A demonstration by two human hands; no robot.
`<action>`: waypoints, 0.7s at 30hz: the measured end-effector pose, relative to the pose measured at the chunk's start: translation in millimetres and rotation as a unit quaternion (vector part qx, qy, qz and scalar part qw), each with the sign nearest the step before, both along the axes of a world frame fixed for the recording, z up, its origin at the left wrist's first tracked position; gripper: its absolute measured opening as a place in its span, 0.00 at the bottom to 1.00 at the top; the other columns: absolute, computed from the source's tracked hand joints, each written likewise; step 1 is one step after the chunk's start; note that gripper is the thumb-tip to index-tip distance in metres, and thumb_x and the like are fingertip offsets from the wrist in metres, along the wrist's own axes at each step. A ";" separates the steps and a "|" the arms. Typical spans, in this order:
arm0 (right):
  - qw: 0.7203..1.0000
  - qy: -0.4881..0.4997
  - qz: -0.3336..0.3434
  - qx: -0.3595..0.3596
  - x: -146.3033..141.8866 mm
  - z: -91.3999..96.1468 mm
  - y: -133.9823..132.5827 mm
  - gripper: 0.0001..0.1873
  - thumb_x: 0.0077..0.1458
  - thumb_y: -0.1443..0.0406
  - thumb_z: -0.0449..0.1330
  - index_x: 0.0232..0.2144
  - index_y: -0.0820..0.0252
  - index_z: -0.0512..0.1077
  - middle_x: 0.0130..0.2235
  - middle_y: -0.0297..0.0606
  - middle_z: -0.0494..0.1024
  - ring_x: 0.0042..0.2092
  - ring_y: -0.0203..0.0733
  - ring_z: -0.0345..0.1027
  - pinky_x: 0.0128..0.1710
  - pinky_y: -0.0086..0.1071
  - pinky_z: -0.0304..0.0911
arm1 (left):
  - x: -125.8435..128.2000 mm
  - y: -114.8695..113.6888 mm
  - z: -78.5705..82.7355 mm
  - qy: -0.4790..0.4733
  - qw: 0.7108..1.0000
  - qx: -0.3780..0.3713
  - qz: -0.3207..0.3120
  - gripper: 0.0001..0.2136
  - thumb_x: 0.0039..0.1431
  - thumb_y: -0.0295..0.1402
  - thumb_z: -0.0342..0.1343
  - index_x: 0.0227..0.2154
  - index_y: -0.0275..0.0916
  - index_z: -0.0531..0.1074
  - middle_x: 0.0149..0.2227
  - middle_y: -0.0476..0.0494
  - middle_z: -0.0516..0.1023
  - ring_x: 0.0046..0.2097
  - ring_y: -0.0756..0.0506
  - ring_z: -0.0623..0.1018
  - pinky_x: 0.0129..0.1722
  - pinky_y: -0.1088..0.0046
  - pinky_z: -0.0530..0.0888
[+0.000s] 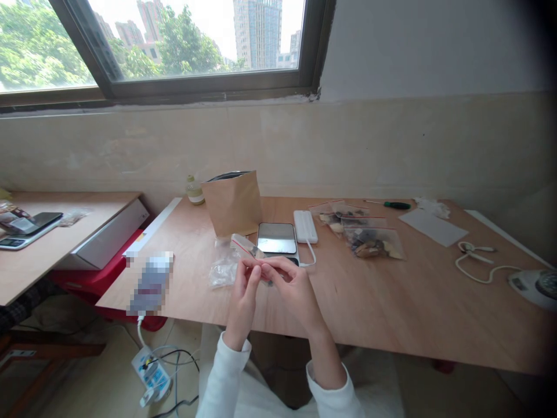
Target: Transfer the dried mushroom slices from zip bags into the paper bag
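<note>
Head view, and both hands are right in the middle: the left hand (244, 290) and the right hand (296, 288) meet fingertip to fingertip, thumbs almost together, pinching a small bag (246, 246) of clear plastic between them! It's up in the air over the near part of the table (348, 307), its red-lined end poking out toward eleven o'clock, the rest largely tucked behind the fingers; whether anything sits inside, I can't tell. Just past the hands at twelve o'clock lies the scale (276, 237), with the paper bag (235, 206) standing at eleven, crumpled plastic (223, 273) at nine, the power bank (306, 226) between one and two, and filled bags (373, 242) out at two. Now, the feel of this one: I'd call it very light, limp and slick, quick to slide or crease, with thin film that a hard tug could stretch. Best hold, by my reckoning? Both edges near the red line, thumb against forefinger, soft pressure, nothing more.
</note>
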State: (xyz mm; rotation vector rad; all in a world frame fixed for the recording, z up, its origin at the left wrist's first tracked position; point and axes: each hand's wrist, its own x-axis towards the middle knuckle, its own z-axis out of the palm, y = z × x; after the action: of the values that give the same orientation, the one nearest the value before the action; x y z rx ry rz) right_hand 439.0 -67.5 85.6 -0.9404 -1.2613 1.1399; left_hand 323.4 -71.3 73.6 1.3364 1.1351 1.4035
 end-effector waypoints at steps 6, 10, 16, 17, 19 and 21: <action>1.000 0.011 0.001 -0.009 -8.0 -7.9 1.2 0.14 0.56 0.56 0.59 0.35 0.60 0.77 0.37 0.39 0.78 0.39 0.41 0.72 0.40 0.33 0.70 | -9.0 5.0 0.4 0.068 0.997 0.030 0.017 0.11 0.62 0.40 0.50 0.28 0.39 0.65 0.27 0.52 0.67 0.31 0.51 0.69 0.35 0.76 0.66; 0.999 0.010 -0.028 -0.024 -13.3 -12.3 2.4 0.14 0.55 0.56 0.59 0.33 0.61 0.76 0.33 0.38 0.78 0.34 0.39 0.72 0.36 0.31 0.69 | -12.1 5.8 -1.8 0.067 0.997 0.029 0.003 0.12 0.62 0.40 0.50 0.26 0.39 0.65 0.25 0.52 0.67 0.30 0.51 0.68 0.33 0.76 0.66; 0.998 0.023 -0.060 -0.028 -21.0 -14.6 2.6 0.14 0.55 0.56 0.59 0.32 0.61 0.75 0.32 0.39 0.78 0.31 0.38 0.71 0.32 0.30 0.68 | -16.2 5.8 -4.5 0.094 0.995 -0.009 -0.013 0.15 0.61 0.43 0.49 0.25 0.39 0.65 0.21 0.52 0.64 0.25 0.51 0.66 0.27 0.76 0.64; 0.998 0.023 -0.059 -0.028 -21.8 -15.1 3.0 0.14 0.55 0.55 0.59 0.33 0.61 0.75 0.33 0.39 0.79 0.31 0.39 0.71 0.31 0.30 0.68 | -17.1 6.0 -4.3 0.102 0.995 -0.013 -0.019 0.14 0.62 0.43 0.48 0.26 0.39 0.66 0.21 0.52 0.64 0.25 0.51 0.66 0.26 0.76 0.63; 0.998 0.020 -0.059 -0.029 -22.7 -16.1 3.9 0.15 0.55 0.55 0.59 0.33 0.61 0.75 0.33 0.39 0.79 0.32 0.39 0.72 0.31 0.31 0.69 | -18.3 6.6 -3.9 0.113 0.993 -0.014 -0.028 0.14 0.62 0.43 0.48 0.27 0.39 0.68 0.21 0.52 0.65 0.24 0.51 0.65 0.26 0.76 0.63; 0.998 0.009 -0.064 -0.028 -23.5 -17.2 4.6 0.15 0.55 0.55 0.59 0.33 0.61 0.75 0.34 0.39 0.79 0.34 0.40 0.72 0.33 0.31 0.69 | -18.5 7.7 -4.0 0.121 0.992 -0.008 -0.024 0.13 0.61 0.42 0.48 0.26 0.39 0.68 0.20 0.52 0.65 0.24 0.51 0.65 0.25 0.76 0.63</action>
State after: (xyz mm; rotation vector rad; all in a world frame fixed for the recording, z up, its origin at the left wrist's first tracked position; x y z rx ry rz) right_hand 415.5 -62.9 68.4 -1.0358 -1.1428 1.0846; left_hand 304.8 -63.6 69.6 1.5443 1.2602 1.2191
